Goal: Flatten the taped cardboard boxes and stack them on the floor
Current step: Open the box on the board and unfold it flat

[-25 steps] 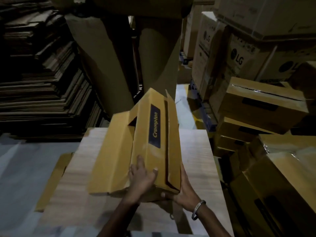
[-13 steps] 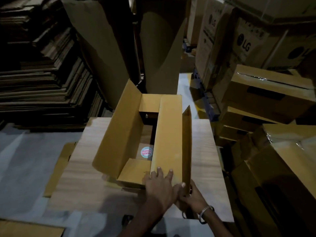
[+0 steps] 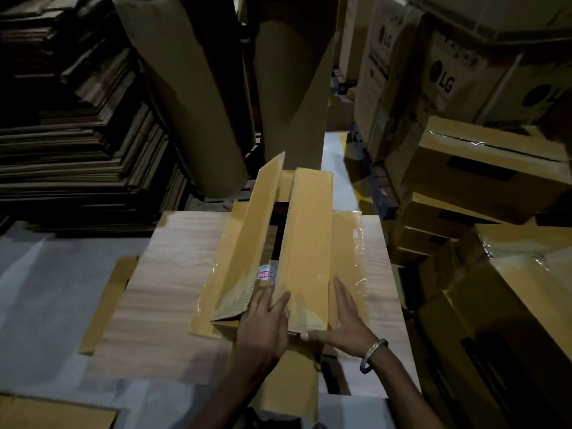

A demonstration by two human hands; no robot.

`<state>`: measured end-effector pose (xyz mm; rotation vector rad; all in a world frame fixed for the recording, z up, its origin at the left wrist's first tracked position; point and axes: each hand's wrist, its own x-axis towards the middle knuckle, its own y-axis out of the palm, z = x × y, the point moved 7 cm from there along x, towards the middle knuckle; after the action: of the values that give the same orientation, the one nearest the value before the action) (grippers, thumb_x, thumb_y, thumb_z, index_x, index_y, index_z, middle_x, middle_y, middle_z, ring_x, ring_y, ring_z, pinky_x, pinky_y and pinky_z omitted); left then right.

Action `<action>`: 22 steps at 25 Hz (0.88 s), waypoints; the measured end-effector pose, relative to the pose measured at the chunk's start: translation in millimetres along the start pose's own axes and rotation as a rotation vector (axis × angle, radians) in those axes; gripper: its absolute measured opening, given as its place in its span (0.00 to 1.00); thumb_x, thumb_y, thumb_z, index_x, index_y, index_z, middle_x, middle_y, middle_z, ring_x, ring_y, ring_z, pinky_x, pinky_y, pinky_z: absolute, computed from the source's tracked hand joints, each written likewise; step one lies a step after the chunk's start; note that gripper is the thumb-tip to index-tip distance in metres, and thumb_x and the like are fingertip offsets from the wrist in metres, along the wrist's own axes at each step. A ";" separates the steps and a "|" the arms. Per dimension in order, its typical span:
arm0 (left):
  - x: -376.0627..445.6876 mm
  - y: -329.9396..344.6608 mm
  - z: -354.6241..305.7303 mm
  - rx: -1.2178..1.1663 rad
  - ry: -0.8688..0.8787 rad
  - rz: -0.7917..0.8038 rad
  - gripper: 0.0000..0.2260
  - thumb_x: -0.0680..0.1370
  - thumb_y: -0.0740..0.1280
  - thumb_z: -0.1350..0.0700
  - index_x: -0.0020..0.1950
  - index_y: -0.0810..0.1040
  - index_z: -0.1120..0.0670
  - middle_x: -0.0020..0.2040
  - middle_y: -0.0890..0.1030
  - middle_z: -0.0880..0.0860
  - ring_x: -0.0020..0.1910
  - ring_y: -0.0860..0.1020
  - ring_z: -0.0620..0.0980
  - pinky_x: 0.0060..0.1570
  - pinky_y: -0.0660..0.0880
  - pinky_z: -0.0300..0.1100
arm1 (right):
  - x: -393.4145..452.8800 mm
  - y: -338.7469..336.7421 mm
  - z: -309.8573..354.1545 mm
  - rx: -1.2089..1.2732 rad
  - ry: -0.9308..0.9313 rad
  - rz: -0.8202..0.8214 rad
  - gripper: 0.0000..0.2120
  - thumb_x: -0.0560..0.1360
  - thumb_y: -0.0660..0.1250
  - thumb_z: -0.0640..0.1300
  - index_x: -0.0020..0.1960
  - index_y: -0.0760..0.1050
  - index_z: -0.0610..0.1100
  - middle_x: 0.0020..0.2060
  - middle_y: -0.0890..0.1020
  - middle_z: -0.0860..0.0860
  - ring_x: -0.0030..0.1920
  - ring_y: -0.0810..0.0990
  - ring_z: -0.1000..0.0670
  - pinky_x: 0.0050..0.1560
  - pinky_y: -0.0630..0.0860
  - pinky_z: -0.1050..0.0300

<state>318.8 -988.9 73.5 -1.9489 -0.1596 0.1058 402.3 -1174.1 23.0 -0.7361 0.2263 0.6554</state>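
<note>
My left hand (image 3: 263,320) lies flat, fingers straight, pressing the near end of the yellow cardboard box (image 3: 306,243). My right hand (image 3: 340,323) is spread open too, palm against the box's near right flap. The box sits half collapsed on the wooden board (image 3: 173,274), flaps splayed, with taped boxes (image 3: 483,168) stacked on the right.

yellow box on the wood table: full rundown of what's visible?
The yellow cardboard box lies lengthwise on the wooden table, opened and partly collapsed. Its long flaps stand up, the left one leaning outward. Clear tape shines along its right edge; a round pink-and-blue sticker shows inside. The left hand and right hand press flat on its near end.
</note>
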 end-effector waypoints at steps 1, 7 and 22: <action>0.7 -8.4 3.6 0.003 0.023 -0.066 0.23 0.82 0.57 0.47 0.75 0.76 0.50 0.76 0.73 0.58 0.75 0.71 0.60 0.64 0.78 0.58 | 2.1 -0.7 16.2 -0.044 -0.038 -0.022 0.71 0.58 0.77 0.77 0.83 0.34 0.59 0.82 0.37 0.58 0.82 0.43 0.52 0.81 0.53 0.39; 7.6 -39.8 50.9 0.159 -0.048 -0.197 0.26 0.79 0.68 0.54 0.78 0.72 0.51 0.81 0.66 0.61 0.82 0.61 0.60 0.78 0.64 0.58 | 34.8 27.0 62.9 -0.328 -0.118 -0.202 0.38 0.77 0.64 0.67 0.82 0.57 0.56 0.84 0.43 0.50 0.83 0.38 0.49 0.79 0.50 0.37; 21.3 5.6 178.9 -0.176 -0.313 -0.093 0.33 0.80 0.59 0.44 0.77 0.70 0.64 0.72 0.75 0.66 0.69 0.77 0.65 0.65 0.78 0.57 | 81.2 54.8 118.8 -0.436 0.003 -0.419 0.38 0.77 0.54 0.74 0.80 0.64 0.53 0.83 0.57 0.47 0.84 0.44 0.46 0.78 0.47 0.36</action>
<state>313.5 -823.8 1.4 -2.0868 -0.4798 0.3458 427.5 -1023.9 46.0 -1.1637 -0.0754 0.3018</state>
